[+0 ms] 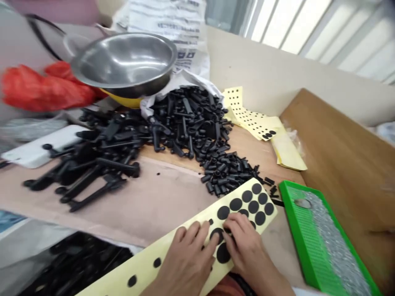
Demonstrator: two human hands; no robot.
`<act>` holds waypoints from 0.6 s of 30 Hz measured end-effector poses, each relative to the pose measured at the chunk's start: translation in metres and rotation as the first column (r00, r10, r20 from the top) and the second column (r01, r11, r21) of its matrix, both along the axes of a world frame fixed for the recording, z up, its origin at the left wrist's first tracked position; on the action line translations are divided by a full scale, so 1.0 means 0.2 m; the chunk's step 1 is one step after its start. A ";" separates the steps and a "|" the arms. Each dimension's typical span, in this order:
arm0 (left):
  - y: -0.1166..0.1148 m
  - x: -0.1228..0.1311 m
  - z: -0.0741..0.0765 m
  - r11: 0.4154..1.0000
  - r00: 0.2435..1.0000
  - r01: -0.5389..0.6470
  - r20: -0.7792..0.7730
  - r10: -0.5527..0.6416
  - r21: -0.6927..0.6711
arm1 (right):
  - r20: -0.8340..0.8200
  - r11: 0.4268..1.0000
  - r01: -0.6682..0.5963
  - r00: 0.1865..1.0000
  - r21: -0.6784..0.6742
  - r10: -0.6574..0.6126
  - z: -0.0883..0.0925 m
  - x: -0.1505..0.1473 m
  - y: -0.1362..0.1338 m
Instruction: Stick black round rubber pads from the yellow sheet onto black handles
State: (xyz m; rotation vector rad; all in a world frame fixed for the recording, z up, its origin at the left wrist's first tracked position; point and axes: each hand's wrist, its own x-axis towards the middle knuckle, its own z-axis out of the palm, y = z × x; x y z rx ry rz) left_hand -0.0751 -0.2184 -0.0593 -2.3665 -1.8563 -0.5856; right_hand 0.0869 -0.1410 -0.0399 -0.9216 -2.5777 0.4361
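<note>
A long pale yellow sheet (pixel 182 234) with black round stickers (pixel 235 204) lies slanted across the near edge of the table. My left hand (pixel 188 259) rests on its middle, fingers apart and bent, the index fingertip by a black circle. Close on its right, my right hand (pixel 247 246) has thumb and fingers pressed together at the edge of that circle; whatever they pinch is too hidden to name. Larger circles fill the sheet's right end, while smaller dots are scattered toward the left.
Black plastic parts (pixel 185 119) spill from a white sack (pixel 185 33) behind. A steel bowl (pixel 126 61) stands back left, near a red bag (pixel 46 88). More dotted sheets (pixel 247 119) lie back right. A green tray (pixel 302 230) of small clear pieces is at the right.
</note>
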 end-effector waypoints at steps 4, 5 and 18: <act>0.01 0.01 -0.01 0.998 1.000 -0.009 0.003 0.008 0.055 | 0.091 0.999 0.038 0.995 0.015 -0.039 0.01 -0.02 0.00; 0.01 0.01 -0.01 0.999 1.000 -0.007 0.001 0.007 0.054 | 0.090 0.999 0.046 0.995 0.017 -0.047 0.01 -0.02 0.00; 0.04 0.00 -0.11 0.952 0.999 0.049 -0.034 -0.041 0.301 | 0.002 0.983 -0.070 0.997 -0.168 0.071 -0.02 -0.01 0.02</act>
